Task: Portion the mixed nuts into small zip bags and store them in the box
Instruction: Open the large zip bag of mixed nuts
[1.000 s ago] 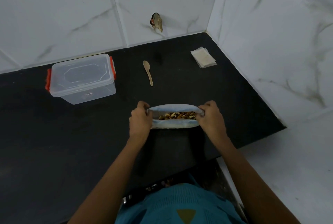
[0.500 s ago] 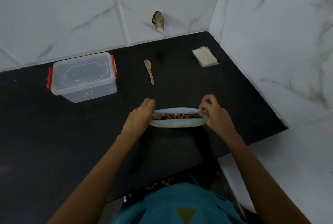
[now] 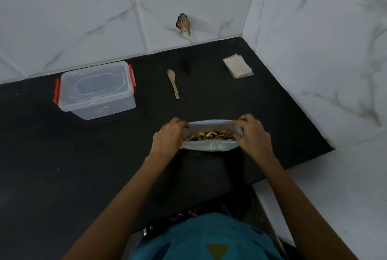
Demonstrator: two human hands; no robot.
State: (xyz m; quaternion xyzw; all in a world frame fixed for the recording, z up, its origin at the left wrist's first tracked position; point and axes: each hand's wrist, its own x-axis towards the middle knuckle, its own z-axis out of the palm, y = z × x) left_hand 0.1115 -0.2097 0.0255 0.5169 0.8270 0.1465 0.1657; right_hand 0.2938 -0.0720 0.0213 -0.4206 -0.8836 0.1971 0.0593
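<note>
The left hand (image 3: 167, 141) and right hand (image 3: 252, 134) gripped the ends of the bag (image 3: 209, 147), mouth open upward, long axis running left to right.

Worktop (image 3: 83, 165): black, smooth, matt, with a faint dull sheen. Wall tiles (image 3: 73, 8): white, grey-veined marble look, smooth, slightly glossy. Box (image 3: 96, 90): clear smooth plastic, lid likewise. Clips (image 3: 56, 92): opaque orange-red plastic. Spoon (image 3: 173, 83): pale wood, matt. Small zip bags (image 3: 237, 66): thin whitish translucent film. Large bag (image 3: 209, 147): soft clear plastic film, creased, glossy at folds. Mixed nuts (image 3: 211, 135): brown, dry, matt. Garment (image 3: 205, 238): teal knitted cloth, ribbed.
</note>
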